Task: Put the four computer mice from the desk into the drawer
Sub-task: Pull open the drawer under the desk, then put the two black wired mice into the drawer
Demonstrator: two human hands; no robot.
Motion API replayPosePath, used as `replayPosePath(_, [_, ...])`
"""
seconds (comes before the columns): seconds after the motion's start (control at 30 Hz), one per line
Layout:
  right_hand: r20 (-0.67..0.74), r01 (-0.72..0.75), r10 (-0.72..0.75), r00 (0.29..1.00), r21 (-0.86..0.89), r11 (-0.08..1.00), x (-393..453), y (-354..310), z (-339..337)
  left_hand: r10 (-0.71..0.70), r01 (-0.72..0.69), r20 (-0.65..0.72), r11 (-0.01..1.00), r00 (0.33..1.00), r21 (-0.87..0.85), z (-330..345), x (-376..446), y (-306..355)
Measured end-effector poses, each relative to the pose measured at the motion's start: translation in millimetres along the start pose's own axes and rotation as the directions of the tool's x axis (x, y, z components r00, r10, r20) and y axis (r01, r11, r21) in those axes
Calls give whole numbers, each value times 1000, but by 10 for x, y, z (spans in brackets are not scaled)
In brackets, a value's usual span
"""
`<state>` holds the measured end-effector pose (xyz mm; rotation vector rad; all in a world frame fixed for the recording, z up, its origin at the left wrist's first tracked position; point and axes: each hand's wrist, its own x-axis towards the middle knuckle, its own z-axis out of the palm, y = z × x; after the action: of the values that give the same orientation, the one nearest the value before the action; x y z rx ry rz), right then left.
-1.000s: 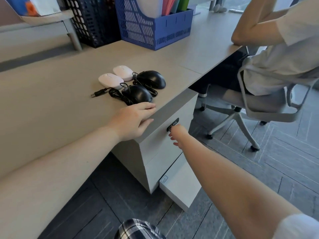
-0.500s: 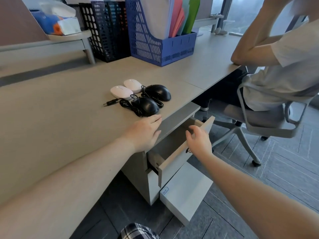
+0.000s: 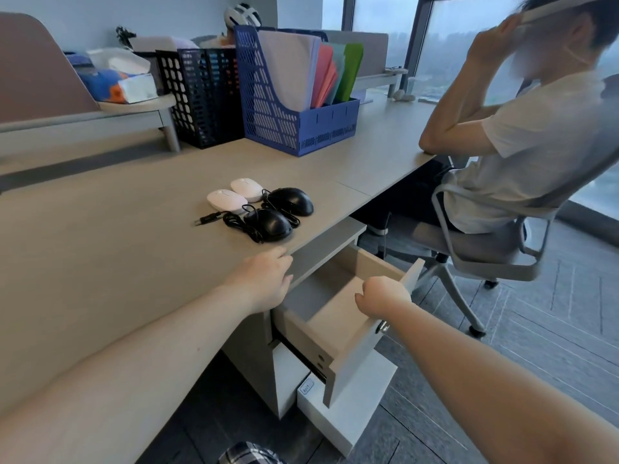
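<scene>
I see the drawer (image 3: 338,316) pulled out from under the desk (image 3: 100,262) front edge, its interior bare and open from above. The right hand (image 3: 382,298) is curled over the top edge of the drawer front, fingers closed on it. The left hand (image 3: 264,279) lies flat and relaxed on the desk edge, holding nothing, fingers hooked slightly over the lip.

All four mice sit clustered on the desk, near the front edge above the drawer: two white mice (image 3: 226,200) (image 3: 247,189) side by side, two black mice (image 3: 272,224) (image 3: 292,200) just right of them, cords (image 3: 241,226) tangled between. Long axes run roughly parallel, slanting left-far to right-near. A USB plug (image 3: 205,220) points left. Desk surface between left hand and the mice is clear. A seated person (image 3: 522,145) occupies the chair (image 3: 495,249) to the right.
</scene>
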<state>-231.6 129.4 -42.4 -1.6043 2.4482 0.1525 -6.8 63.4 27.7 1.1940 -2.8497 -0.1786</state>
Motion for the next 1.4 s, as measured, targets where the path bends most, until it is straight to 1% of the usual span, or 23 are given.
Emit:
replayPosePath(0.13, [107,-68,74,991,-53,996,-138,172,1,-7,6,-27,1000,1000,-10,-33,-9,4])
replayPosePath(0.23, [160,-102,116,980,-97,990,-202,267,41,-15,13,-96,1000,995,-19,-36,6,-16])
replayPosePath(0.3, [170,-115,134,976,-117,986,-216,298,65,-11,17,-166,999,986,31,-59,7,-17])
replayPosePath(0.37, [152,-122,137,979,-101,987,-184,308,87,-17,55,-269,989,963,134,-83,28,-20])
replayPosePath(0.43, [74,-106,110,991,-53,993,-100,267,75,-104,161,-337,976,936,146,-94,76,-42])
replayPosePath(0.47, [13,-90,90,996,-15,996,-45,218,42,-177,225,-328,967,928,116,-96,117,-70])
replayPosePath(0.57, [-204,-29,62,977,162,986,140,-26,-149,-364,371,-206,929,908,-9,-98,276,-201])
replayPosePath(0.63, [-341,24,79,937,288,957,292,-234,-322,-432,421,-150,902,889,-99,-98,391,-313])
replayPosePath(0.7, [-442,96,79,893,361,928,459,-447,-501,-451,433,-128,890,883,-142,-99,505,-407])
replayPosePath(0.77, [-482,152,68,873,403,902,624,-632,-655,-442,425,-121,894,889,-144,-92,614,-460])
replayPosePath(0.8, [-490,163,66,869,411,897,702,-704,-720,-434,419,-108,898,894,-138,-91,664,-470])
replayPosePath(0.87, [-515,165,55,856,372,914,851,-824,-825,-407,395,-80,910,910,-127,-89,756,-473])
replayPosePath(0.97, [-491,198,-25,871,303,932,1062,-983,-916,-316,304,-100,945,943,-117,-94,863,-480])
replayPosePath(1.07, [-351,296,-158,923,384,874,1224,-1107,-974,-285,273,-116,955,951,-113,-137,928,-528])
replayPosePath(1.13, [-256,314,-228,939,374,873,1291,-1160,-1001,-280,269,-131,959,951,-94,-154,946,-565])
replayPosePath(1.2, [-216,288,-224,950,340,895,1314,-1187,-1047,-270,258,-147,962,952,-95,-137,946,-586])
replayPosePath(1.4, [-210,263,-210,955,274,925,1210,-1099,-1187,-219,196,-221,973,951,-119,-87,905,-465])
